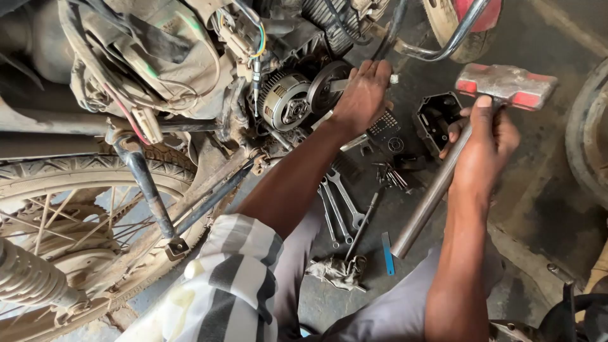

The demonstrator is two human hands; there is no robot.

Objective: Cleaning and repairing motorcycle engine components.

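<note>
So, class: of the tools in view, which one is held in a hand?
The hammer, gripped by the right hand; the spanners lie on the floor.

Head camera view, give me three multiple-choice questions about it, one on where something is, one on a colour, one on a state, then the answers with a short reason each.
1. Where do the spanners lie?
A. on the floor between the forearms
B. on the wheel
C. in the left hand

2. What colour are the end faces of the hammer head?
A. blue
B. red
C. yellow

3. How is the hammer held?
A. lying loose on the floor
B. gripped by the right hand, head raised
C. gripped by both hands

Answers: 1 A, they rest on the dark floor below the engine. 2 B, both ends show red paint. 3 B, only the right hand wraps the metal handle; the left hand holds a tool against the clutch.
</note>
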